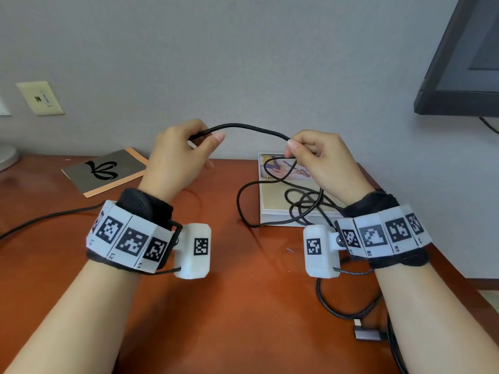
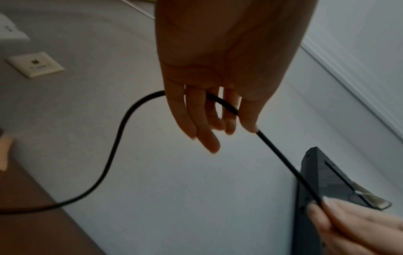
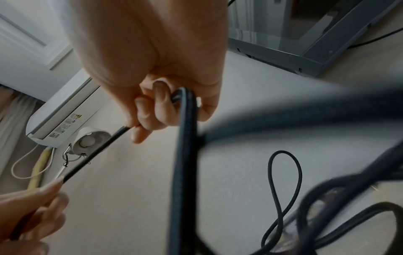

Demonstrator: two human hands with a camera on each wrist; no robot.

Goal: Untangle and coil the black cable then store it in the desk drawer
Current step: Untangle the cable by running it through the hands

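Observation:
A black cable (image 1: 251, 127) arcs in the air between my two hands above the brown desk (image 1: 243, 292). My left hand (image 1: 205, 139) pinches it between thumb and fingers; in the left wrist view the cable (image 2: 122, 134) runs through the curled fingers (image 2: 229, 117) and off to the left. My right hand (image 1: 294, 148) grips the other side, with strands of cable (image 3: 183, 155) hanging from its fist. Tangled loops (image 1: 305, 206) lie below it on a white box (image 1: 272, 209). No drawer is in view.
A notebook (image 1: 108, 171) lies at the back left of the desk. A dark monitor (image 1: 464, 55) stands at the right. A wall socket (image 1: 40, 98) is on the left. A grey plug (image 1: 363, 332) and more cable lie near the desk's right edge.

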